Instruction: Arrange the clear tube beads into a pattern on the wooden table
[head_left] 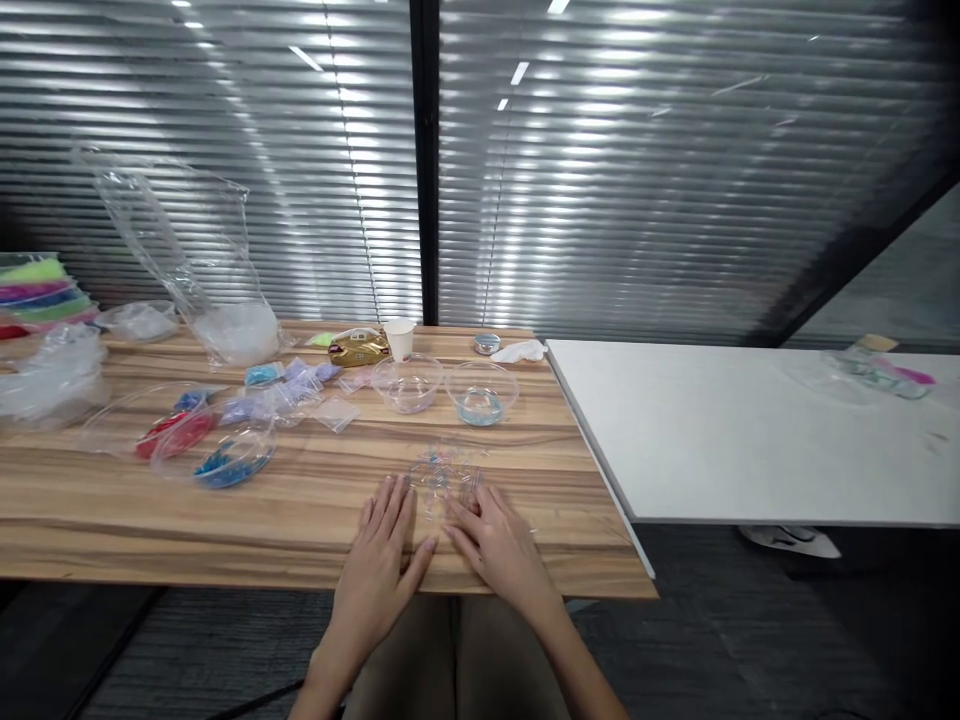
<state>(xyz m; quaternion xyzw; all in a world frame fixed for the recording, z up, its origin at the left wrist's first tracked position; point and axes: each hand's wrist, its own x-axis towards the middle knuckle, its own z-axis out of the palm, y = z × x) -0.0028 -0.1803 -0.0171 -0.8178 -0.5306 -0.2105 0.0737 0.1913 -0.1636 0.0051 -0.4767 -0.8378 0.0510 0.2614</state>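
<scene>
A scattered heap of small thin clear and pale blue stick-like pieces (442, 468) lies on the wooden table, too small to name surely. My left hand (382, 555) rests palm down just left of the heap, fingers stretched out and thumb apart, holding nothing. At the near right side of the heap, my right hand (499, 545) lies with fingers slightly bent and apart, the fingertips touching some of the pieces. Behind the heap stand two clear round bowls: the left bowl (407, 384) has a few pieces in its bottom, and the right bowl (481, 393) holds light blue pieces.
To the left are a clear bowl of blue pieces (225, 465), a bowl with red contents (176, 432) and small purple packets (281, 395). A paper cup (400, 340), a gold packet (358, 348) and a round tin (487, 344) stand behind. A white table (720, 430) adjoins at right.
</scene>
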